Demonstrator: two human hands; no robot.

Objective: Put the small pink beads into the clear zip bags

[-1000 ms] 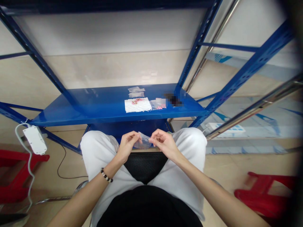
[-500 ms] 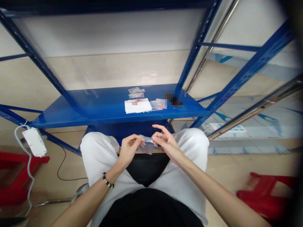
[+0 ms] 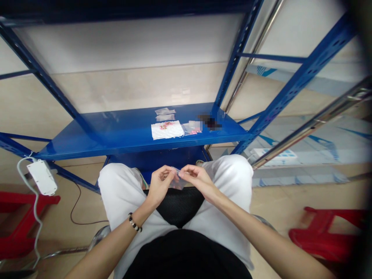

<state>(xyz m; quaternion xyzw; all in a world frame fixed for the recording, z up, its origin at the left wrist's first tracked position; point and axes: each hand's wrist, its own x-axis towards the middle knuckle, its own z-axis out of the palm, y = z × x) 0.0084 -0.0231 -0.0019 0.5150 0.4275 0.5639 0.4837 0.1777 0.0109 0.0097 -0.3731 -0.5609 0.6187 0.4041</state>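
Observation:
Between my knees, a small clear plastic bag (image 3: 178, 183) hangs from the fingers of both hands. My left hand (image 3: 161, 182) pinches its upper left edge, thumb against fingers. My right hand (image 3: 198, 179) is closed on the top edge close beside it, so the fingertips nearly meet. Fingers cover much of the bag's top. On the blue shelf (image 3: 116, 131) ahead lies a white cloth or tissue (image 3: 167, 133) with small pink and brownish pieces (image 3: 166, 126) on it. To its right is another clear bag (image 3: 192, 130) with pink bits inside.
Flat translucent packets (image 3: 165, 114) lie behind the cloth. A dark, blurred-out object (image 3: 209, 121) is at the shelf's right. A white power strip (image 3: 42, 177) hangs at the left frame. Red stools (image 3: 328, 234) stand on both sides.
My right hand has moved left along the bag's top edge, closer to my left hand, and its raised index finger has curled down. The view has shifted slightly.

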